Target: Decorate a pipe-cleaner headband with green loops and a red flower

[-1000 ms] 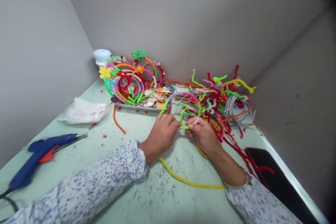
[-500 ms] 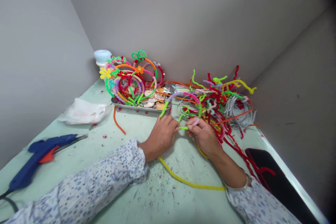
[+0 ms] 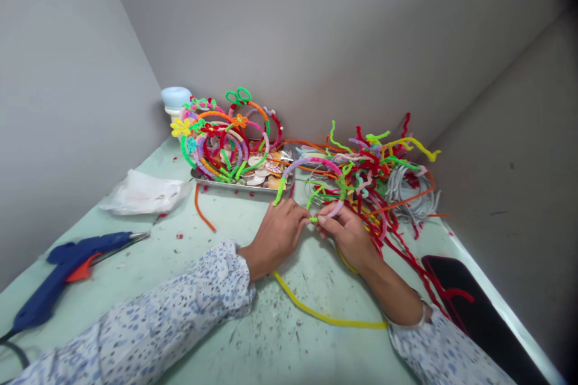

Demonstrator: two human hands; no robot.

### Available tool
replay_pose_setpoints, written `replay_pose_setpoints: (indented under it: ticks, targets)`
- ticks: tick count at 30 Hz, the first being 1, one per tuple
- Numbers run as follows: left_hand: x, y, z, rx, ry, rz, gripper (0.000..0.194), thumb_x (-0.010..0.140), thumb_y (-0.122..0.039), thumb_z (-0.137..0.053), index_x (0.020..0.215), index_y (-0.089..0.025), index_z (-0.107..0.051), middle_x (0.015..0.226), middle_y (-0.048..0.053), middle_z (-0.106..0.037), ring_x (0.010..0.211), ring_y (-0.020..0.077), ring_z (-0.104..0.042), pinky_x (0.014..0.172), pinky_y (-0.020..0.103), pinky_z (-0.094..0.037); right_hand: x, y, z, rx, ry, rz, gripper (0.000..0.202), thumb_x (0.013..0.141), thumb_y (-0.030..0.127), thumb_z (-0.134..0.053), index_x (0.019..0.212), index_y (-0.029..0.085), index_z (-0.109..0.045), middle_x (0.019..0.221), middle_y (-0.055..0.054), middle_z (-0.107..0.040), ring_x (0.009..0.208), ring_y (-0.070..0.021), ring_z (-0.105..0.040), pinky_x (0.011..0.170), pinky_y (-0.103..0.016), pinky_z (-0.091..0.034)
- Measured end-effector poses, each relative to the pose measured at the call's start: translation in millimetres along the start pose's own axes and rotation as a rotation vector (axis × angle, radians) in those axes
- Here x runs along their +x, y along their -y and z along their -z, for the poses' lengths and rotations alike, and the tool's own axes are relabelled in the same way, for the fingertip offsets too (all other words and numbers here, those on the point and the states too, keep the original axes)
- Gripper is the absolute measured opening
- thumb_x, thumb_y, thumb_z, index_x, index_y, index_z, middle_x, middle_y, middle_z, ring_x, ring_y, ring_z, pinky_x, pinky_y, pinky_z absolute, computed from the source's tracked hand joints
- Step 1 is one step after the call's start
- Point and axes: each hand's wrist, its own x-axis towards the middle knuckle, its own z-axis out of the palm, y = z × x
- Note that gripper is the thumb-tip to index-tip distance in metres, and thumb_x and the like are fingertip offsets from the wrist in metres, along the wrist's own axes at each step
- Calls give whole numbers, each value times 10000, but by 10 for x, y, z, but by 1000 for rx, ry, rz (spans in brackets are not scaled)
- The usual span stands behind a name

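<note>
Between my hands is a headband (image 3: 326, 163) wrapped in lilac, pink and green pipe cleaner, its arch pointing away from me. My left hand (image 3: 280, 230) is closed round its green end, with thumb and fingertips pinching a bright green pipe cleaner (image 3: 313, 219). My right hand (image 3: 348, 234) is closed too, gripping the lilac end and pinching the other side of that green pipe cleaner. The fingertips of both hands nearly meet. A yellow pipe cleaner (image 3: 316, 314) lies on the table under my wrists, partly hidden by my right arm.
Finished headbands stand in a metal tray (image 3: 235, 186) of shells. Loose pipe cleaners (image 3: 374, 162) and a wire coil (image 3: 409, 195) are heaped at the right. A blue glue gun (image 3: 72, 271) and plastic bag (image 3: 144, 192) lie left; a phone (image 3: 469, 313) lies right.
Less of the bright green pipe cleaner shows between my fingertips, and my right fingers have shifted slightly on it. The headband has barely moved; both hands keep their grip.
</note>
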Motion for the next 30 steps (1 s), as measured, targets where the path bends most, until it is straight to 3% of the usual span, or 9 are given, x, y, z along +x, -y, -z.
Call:
replay_pose_setpoints:
  ticks: [12,16,21,30]
  targets:
    - [19,-52,37,28,30,13,208,917,-209,-383,876,-165,-583,875,61,-577,830,187,-513,746,332,-395,4,22,-16,-42,-35,15,104,773,278,-615,802,185,-579,657,18,-561,575,-112,-509,562,-262,-409]
    - [7,-58,50,-68,-14,-15,167,891,-185,-434,964,-178,-584,925,56,-591,897,191,-525,785,340,-390,13,-13,11,137,-43,-31,90,763,257,-627,789,179,-590,670,12,-573,592,-109,-526,548,-242,-418]
    - [-17,-28,31,-56,-127,-83,341,840,-62,-432,1112,-214,-571,998,63,-586,929,190,-518,787,341,-370,32,-13,28,417,-72,-148,130,710,249,-676,768,179,-584,680,1,-601,565,-99,-536,461,-196,-394]
    - [-36,-36,63,-4,-265,-110,137,873,-251,-531,952,-226,-640,881,32,-622,825,158,-524,769,322,-359,3,51,3,455,56,-199,145,730,283,-688,765,183,-589,651,3,-605,551,-99,-535,452,-186,-405]
